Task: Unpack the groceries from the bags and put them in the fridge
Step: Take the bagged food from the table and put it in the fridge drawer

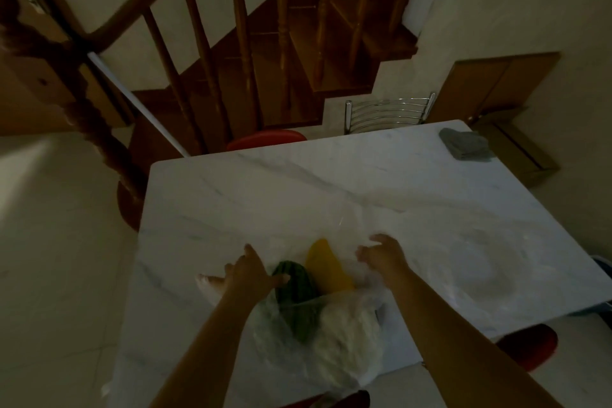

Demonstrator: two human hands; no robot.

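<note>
A clear plastic bag [334,351] lies on the white marble table [331,182] near its front edge. Sticking out of the bag's mouth are a dark green ridged vegetable [294,295] and a yellow one [326,267]; something pale and bulky [351,331] sits deeper inside. My left hand [248,272] rests at the bag's left side, thumb touching the green vegetable, fingers spread. My right hand [381,257] hovers at the bag's right side with fingers curled apart. Thin plastic film seems stretched between the hands, but any grip on it is unclear.
A folded grey cloth [465,144] lies at the table's far right corner. Red stools [265,139] [530,346] and a chrome chair back [389,113] stand around the table. A wooden staircase with banister [212,53] rises behind; a cardboard box [516,149] sits on the floor right.
</note>
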